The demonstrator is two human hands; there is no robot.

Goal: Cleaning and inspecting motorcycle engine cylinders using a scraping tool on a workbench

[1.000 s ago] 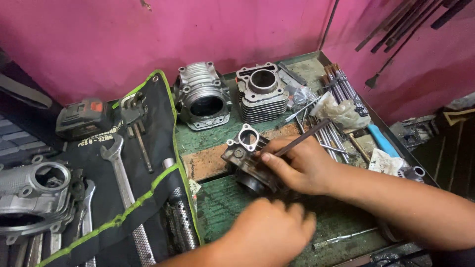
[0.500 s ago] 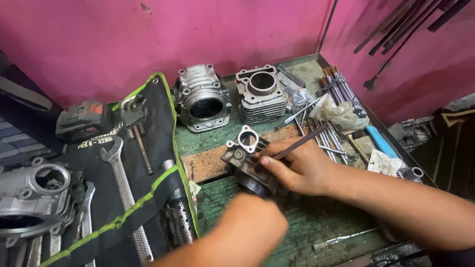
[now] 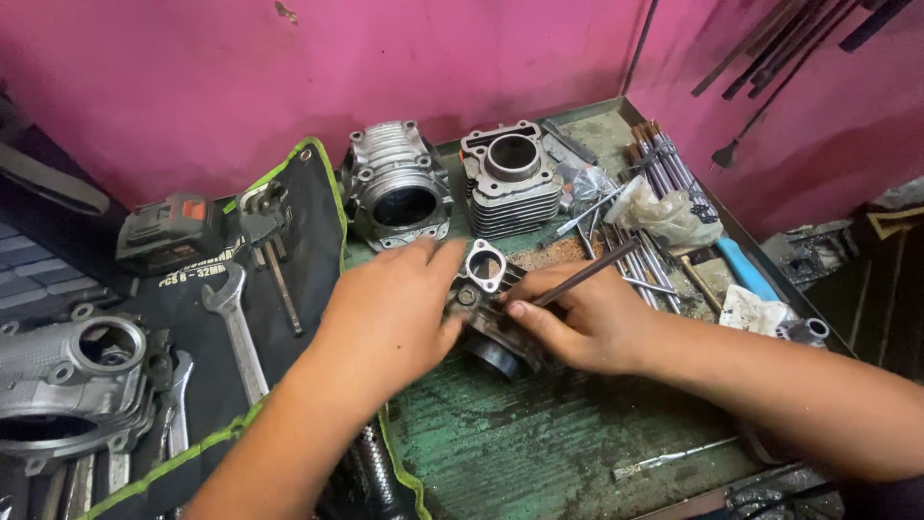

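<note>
At the far left a large cast silver engine casing [image 3: 67,380] lay on a black fabric tool roll with green edging [image 3: 308,221]. On that roll sat a dark cordless tool battery with an orange patch [image 3: 168,234] and a long steel open-ended spanner [image 3: 236,327]. Toward the centre, at the back of the worn green metal workbench [image 3: 539,453], stood two finned grey engine cylinders: the first [image 3: 397,188] tipped so its bore faced forward, the second [image 3: 510,178] upright just beside it.

In front of them the left hand [image 3: 385,318] rested palm down on the left side of a small dark grimy engine part with a pale square flange [image 3: 486,308], its fingers close together and laid over the part. The part lay on the bench between both hands. The right hand [image 3: 587,323] touched the part's right side and pinched a thin dark metal rod [image 3: 587,274] between thumb and fingers, the rod slanting up to the right.

Farther right lay a bundle of thin rods [image 3: 659,164], a crumpled clear plastic bag [image 3: 669,217] and a blue-handled tool [image 3: 746,270].
</note>
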